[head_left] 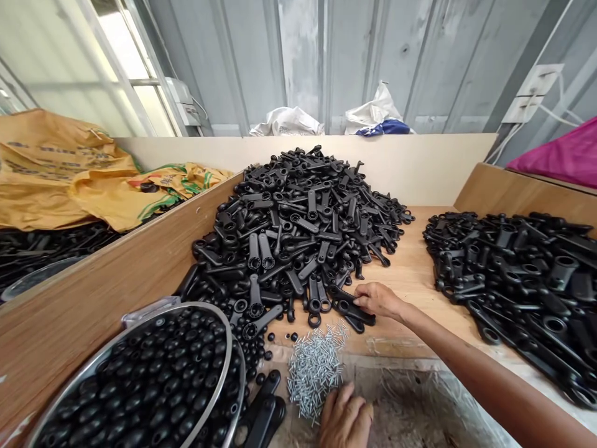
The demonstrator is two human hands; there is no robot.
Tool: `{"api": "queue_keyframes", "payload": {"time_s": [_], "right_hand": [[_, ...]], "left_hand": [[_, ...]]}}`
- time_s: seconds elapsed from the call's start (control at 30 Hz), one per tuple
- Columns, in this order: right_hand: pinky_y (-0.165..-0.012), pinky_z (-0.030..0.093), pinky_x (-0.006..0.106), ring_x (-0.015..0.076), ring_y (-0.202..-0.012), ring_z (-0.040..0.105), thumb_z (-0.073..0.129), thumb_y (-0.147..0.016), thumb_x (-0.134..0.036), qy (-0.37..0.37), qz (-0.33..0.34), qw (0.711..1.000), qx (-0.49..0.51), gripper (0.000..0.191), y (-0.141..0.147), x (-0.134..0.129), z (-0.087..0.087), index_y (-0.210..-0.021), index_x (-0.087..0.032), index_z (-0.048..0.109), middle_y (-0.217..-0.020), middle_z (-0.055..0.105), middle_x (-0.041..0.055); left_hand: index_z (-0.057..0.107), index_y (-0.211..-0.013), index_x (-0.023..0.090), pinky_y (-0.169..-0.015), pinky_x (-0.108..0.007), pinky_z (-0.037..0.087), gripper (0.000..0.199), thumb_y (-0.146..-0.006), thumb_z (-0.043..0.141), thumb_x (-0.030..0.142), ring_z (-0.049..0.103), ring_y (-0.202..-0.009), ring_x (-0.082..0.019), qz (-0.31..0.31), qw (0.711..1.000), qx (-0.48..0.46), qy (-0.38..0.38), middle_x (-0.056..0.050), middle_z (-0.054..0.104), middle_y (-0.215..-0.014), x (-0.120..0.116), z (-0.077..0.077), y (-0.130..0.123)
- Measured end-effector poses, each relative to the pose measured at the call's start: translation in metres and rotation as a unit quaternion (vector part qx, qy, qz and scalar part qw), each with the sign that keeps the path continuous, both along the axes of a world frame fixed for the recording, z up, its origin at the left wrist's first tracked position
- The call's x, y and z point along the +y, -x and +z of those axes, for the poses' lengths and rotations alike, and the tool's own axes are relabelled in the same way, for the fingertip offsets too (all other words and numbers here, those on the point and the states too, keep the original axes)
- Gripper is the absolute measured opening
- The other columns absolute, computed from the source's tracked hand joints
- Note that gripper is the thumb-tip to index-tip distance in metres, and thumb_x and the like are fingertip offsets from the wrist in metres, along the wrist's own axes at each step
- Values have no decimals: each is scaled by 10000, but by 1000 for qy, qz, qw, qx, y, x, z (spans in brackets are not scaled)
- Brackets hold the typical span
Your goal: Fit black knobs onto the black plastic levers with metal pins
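Observation:
A large heap of black plastic crank-shaped parts [298, 218], each with a ring at one end, covers the middle of the wooden bench [415, 255]. My right hand [377, 300] reaches in from the right, its fingertips closed on a black part [347, 305] at the heap's front edge. At the bottom of the view, my left hand [345, 417] rests curled beside a scattered patch of silver screws [314, 370]. Whether it holds any screw is hidden. A steel bowl [224, 336] of round black knobs [140, 386] stands to the left of the screws.
A second heap of black parts [513, 286] lies to the right. A wooden board [116, 267] walls the bench's left side, with yellow woven sacks [60, 168] and more black parts [46, 255] beyond it. White bags [377, 115] sit behind the bench.

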State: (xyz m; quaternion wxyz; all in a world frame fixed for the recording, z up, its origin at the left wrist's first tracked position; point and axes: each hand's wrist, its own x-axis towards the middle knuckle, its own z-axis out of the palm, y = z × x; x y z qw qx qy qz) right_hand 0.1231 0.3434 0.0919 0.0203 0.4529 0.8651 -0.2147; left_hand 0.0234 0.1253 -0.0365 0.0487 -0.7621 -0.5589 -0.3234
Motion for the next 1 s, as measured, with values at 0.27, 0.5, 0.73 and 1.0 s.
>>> {"api": "queue_keyframes", "payload": {"time_s": [0.27,0.5,0.73,1.0], "right_hand": [[-629,373,264,154,-694,529,533,-830,-226,-31,-44,995,82,114,15,-13,-10,-835,-156,624,-730,583,10],[-579,323,207,130,-672,517,500,-774,-141,-25,111,979,167,134,-29,-55,36,-747,-176,626,-663,555,-22],[-498,242,240,122,-583,458,457,-750,-49,-102,336,931,98,196,-40,-124,57,-637,-160,573,-643,515,16],[-632,408,203,133,-745,566,455,-752,-62,7,229,968,106,258,32,-86,56,-901,-173,634,-774,609,-4]], "left_hand": [[510,-1127,145,-984,-462,377,365,-788,386,86,487,-1092,-246,-38,992,-32,118,-101,564,-1122,20,65,6],[614,-861,138,-690,-273,470,351,-871,408,422,572,-783,-174,6,853,-498,155,-93,626,-828,13,103,22],[638,-750,42,-433,-234,472,615,-505,713,602,623,-601,-211,-205,431,-734,484,-120,618,-722,7,93,-1],[692,-749,102,-407,-170,317,276,-512,700,243,478,-418,-88,-201,493,-658,532,-11,589,-528,-2,72,-2]]}}
